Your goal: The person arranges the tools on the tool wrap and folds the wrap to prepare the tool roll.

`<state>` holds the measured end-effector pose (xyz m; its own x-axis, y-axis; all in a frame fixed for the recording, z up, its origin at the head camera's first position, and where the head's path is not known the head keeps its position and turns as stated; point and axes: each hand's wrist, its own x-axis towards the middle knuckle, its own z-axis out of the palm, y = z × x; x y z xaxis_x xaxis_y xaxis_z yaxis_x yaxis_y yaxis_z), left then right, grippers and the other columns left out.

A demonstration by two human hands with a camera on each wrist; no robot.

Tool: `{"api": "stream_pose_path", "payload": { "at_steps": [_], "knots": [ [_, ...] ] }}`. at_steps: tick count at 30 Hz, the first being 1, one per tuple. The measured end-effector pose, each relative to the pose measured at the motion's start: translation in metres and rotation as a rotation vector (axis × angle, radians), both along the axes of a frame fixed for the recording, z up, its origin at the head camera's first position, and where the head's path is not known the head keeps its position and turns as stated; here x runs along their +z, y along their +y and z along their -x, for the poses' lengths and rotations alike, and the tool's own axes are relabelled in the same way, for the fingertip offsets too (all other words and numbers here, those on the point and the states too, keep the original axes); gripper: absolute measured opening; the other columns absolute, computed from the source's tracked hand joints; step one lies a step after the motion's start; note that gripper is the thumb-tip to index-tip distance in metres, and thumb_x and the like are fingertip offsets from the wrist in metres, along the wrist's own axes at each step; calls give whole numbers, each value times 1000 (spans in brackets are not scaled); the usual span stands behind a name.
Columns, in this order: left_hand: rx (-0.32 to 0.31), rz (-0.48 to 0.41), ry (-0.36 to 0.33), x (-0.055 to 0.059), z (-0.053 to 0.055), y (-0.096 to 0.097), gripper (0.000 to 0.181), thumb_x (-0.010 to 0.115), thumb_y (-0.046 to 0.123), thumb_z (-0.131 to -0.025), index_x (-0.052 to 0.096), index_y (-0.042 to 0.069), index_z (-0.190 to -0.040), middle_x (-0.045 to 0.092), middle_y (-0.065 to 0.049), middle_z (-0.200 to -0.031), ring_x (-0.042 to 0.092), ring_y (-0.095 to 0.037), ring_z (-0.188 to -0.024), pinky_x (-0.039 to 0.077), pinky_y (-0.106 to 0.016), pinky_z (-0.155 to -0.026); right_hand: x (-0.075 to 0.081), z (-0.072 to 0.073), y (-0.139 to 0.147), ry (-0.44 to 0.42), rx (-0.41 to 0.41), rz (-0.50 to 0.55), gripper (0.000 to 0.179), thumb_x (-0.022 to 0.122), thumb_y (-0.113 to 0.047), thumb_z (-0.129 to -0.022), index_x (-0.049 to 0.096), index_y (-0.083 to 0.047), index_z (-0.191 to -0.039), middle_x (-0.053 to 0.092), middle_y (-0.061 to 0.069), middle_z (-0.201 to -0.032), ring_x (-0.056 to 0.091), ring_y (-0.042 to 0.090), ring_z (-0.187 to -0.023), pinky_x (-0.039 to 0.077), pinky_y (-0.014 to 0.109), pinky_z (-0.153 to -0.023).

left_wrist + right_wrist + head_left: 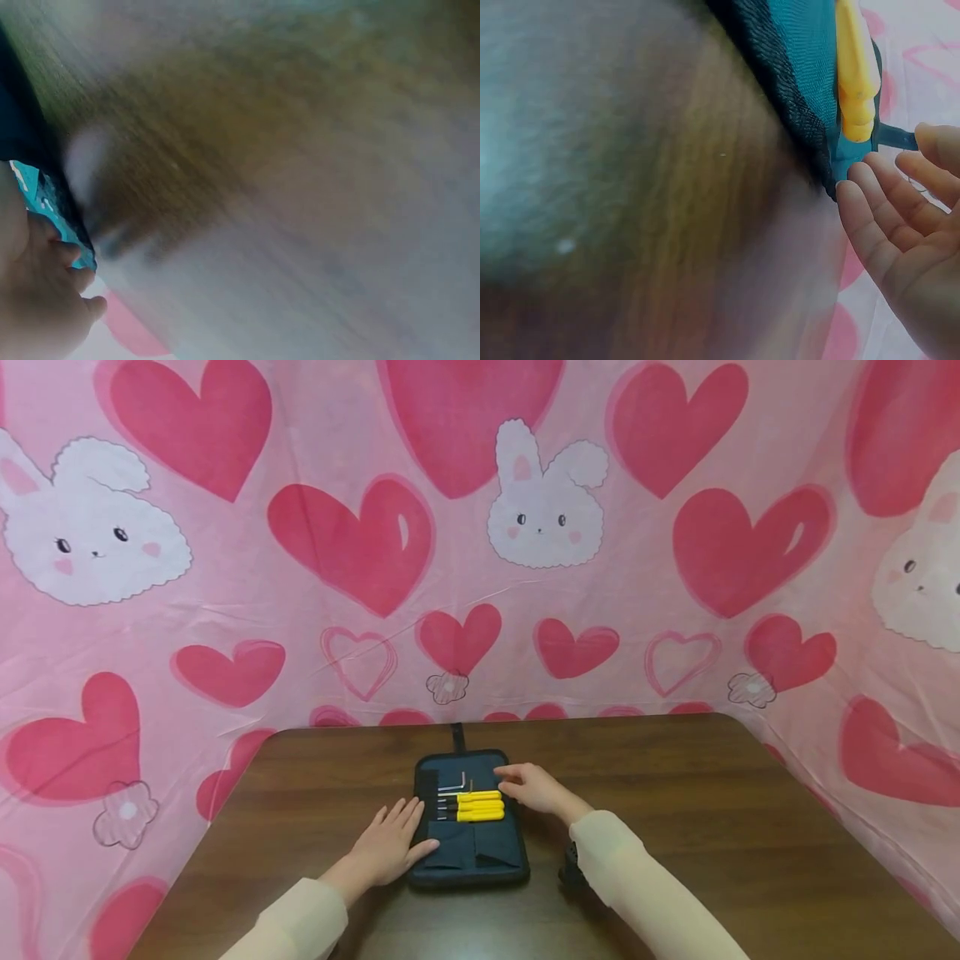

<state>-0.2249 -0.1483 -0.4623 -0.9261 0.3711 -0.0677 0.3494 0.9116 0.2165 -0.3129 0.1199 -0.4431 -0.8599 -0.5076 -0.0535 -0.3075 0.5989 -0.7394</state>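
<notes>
A dark blue fabric tool pouch [491,764] with black edging lies unfolded on the table. Across its middle sit several screwdrivers [481,810] with yellow handles, and an L-shaped hex key [462,782] is above them. My left hand [384,847] rests with straight fingers on the pouch's left edge, its thumb over a lower pocket. At the right edge, my right hand [536,789] hovers by the handle ends, fingers loosely bent and nothing seen between them. The right wrist view shows those fingertips beside the pouch border [780,82], just below a yellow handle [856,75].
The brown wooden table [675,810] carries the pouch near its middle. A black strap [458,737] extends from the pouch's far edge. Pink heart-and-rabbit fabric [637,585] hangs behind and beside the table. A small black object [572,867] shows under the right sleeve.
</notes>
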Motion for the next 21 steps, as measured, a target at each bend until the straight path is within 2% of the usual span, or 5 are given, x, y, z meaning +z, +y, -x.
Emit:
{"api": "stream_pose_path", "payload": {
  "at_steps": [8, 14, 18, 21],
  "knots": [
    [-19, -79, -38, 1, -5, -4, 77, 40, 58, -91, 33, 0, -141, 30, -16, -145, 24, -35, -133, 18, -52, -105, -2, -12, 9, 56, 54, 17, 47, 55, -18, -93, 44, -1, -135, 59, 2, -96, 53, 17, -73, 50, 29, -65],
    [-68, -115, -67, 2, -11, -5, 78, 36, 60, -90, 32, 1, -142, 30, -15, -145, 24, -33, -133, 20, -51, -105, -2, -26, 16, 71, 66, 12, 58, 60, -27, -91, 39, -2, -138, 58, 5, -107, 53, 18, -90, 49, 35, -80],
    [-92, -116, -102, 2, -17, -6, 80, 35, 64, -89, 33, 4, -142, 31, -13, -145, 26, -31, -133, 22, -49, -105, -1, -36, 20, 64, 101, 19, 67, 65, -32, -86, 36, 1, -138, 57, 7, -109, 55, 20, -93, 49, 36, -82],
    [-114, -117, -129, 3, -20, -8, 82, 35, 66, -87, 33, 5, -142, 32, -12, -145, 28, -31, -132, 24, -50, -104, -1, -43, 22, 46, 145, 30, 65, 68, -30, -84, 40, 1, -135, 57, 6, -108, 56, 21, -95, 49, 36, -83]
  ]
}}
